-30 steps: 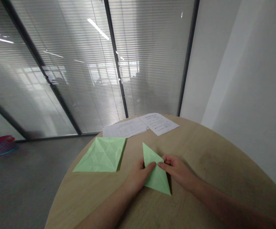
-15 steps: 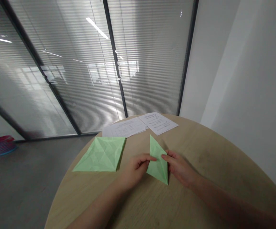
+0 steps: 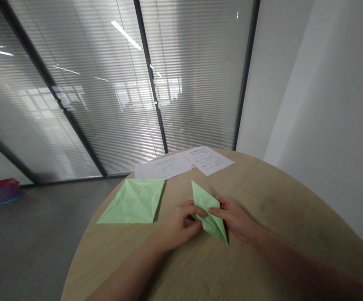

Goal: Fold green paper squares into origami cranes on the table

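A folded piece of light green paper (image 3: 204, 200), roughly diamond-shaped with pointed ends, is held just above the table between both hands. My left hand (image 3: 183, 223) grips its left edge, index fingertip on the face of the paper and thumb near the lower part. From the right, my right hand (image 3: 233, 217) pinches it, thumb on top and the other fingers behind, where they are mostly hidden. The lower flap stands slightly apart near its bottom point. To the left lies a creased green paper sheet (image 3: 134, 201), flat on the table.
Printed white sheets (image 3: 208, 161) lie at the far edge of the round wooden table (image 3: 272, 200). Past it stands a glass partition with blinds (image 3: 200, 83), and a white wall (image 3: 332, 125) rises at the right. A red and blue basket (image 3: 2, 191) sits on the floor at left.
The folded paper has tilted, its top point moving left and its bottom point right, and its lower flap has come apart a little. My left fingers have shifted their hold along its edge.
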A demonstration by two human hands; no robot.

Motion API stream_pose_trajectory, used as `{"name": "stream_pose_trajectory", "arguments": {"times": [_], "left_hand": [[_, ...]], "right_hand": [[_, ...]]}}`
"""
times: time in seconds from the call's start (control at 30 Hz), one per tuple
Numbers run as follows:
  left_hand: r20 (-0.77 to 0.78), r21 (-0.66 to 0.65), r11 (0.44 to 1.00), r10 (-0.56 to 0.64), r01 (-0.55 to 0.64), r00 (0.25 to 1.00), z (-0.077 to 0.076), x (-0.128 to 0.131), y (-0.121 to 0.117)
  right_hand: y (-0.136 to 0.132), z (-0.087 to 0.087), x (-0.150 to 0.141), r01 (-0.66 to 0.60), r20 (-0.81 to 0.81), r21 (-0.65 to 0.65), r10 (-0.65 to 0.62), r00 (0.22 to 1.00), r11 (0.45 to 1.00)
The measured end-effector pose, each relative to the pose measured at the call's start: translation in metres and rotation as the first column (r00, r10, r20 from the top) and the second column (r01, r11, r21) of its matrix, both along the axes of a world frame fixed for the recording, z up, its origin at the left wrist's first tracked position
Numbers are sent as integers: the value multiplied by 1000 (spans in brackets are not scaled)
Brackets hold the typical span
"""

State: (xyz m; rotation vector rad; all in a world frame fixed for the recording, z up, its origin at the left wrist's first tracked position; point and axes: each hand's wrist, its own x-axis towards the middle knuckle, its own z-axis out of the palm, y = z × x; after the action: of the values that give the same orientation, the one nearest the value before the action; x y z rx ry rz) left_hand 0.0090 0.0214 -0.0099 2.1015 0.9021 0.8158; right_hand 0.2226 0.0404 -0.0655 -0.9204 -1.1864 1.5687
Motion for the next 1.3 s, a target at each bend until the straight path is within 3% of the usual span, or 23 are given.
{"name": "stream_pose_trajectory", "arguments": {"times": [0.23, 0.47, 0.57, 0.73, 0.93, 1.13, 1.3], "left_hand": [[-83, 54, 985, -160, 165, 984, 6, 2, -3], [-113, 62, 985, -155, 163, 981, 4, 3, -3], [-51, -3, 996, -88, 88, 995, -2, 5, -1], [65, -59, 987, 152, -148, 986, -22, 9, 4], [286, -118, 977, 202, -175, 937, -40, 11, 12], [282, -145, 956, 288, -257, 915, -36, 11, 9], [394, -258, 934, 335, -247, 856, -31, 15, 9]], "right_hand": [[2, -5, 1, 8, 22, 0, -8, 1000, 1000], [0, -3, 2, 3, 24, 21, -4, 1000, 1000], [-1, -2, 1, -5, 30, 31, 4, 1000, 1000], [-6, -2, -4, -45, -46, -3, 45, 998, 999], [-10, -3, -8, -69, -113, -59, 62, 992, 996], [-11, -5, -8, -137, 60, -12, 138, 989, 990], [-11, -3, -10, -61, 15, -28, 62, 998, 998]]}}
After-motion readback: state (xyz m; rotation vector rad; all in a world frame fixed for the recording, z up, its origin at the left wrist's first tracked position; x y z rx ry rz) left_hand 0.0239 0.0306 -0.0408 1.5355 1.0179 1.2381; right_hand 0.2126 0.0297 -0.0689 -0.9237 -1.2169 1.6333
